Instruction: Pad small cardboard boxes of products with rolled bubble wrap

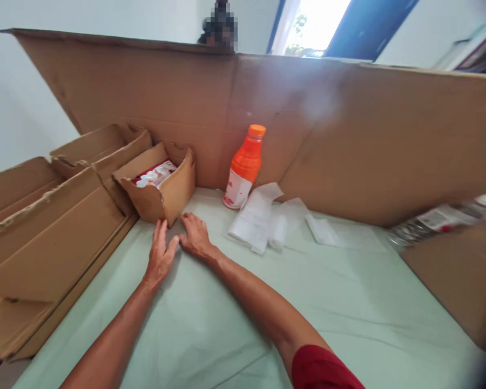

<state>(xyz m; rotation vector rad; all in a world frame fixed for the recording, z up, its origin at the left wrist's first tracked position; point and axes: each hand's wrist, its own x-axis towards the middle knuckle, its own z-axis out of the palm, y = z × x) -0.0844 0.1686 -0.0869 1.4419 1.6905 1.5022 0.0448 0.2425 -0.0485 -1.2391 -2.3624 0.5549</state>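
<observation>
My left hand [161, 253] lies at the near lower corner of a small open cardboard box [180, 186], its fingers stretched toward the box wall. Just to the right, my right hand [196, 235] rests with fingers extended by the same corner, on the green cloth [210, 335]. Neither hand grips anything; whether the fingertips touch the box I cannot tell. Inside the box sits a red and white packet [157, 174], partly hidden by the walls. An orange bottle [245, 165] with a white label stands slightly tilted to the right of the box.
Folded translucent white sheets [253, 219] lie beside the bottle, with another sheet [324, 229] farther right. A large cardboard panel [368, 140] closes off the back. Cardboard compartments [56, 232] line the left side. At right, a clear bottle [437, 221] lies near a cardboard piece [453, 275].
</observation>
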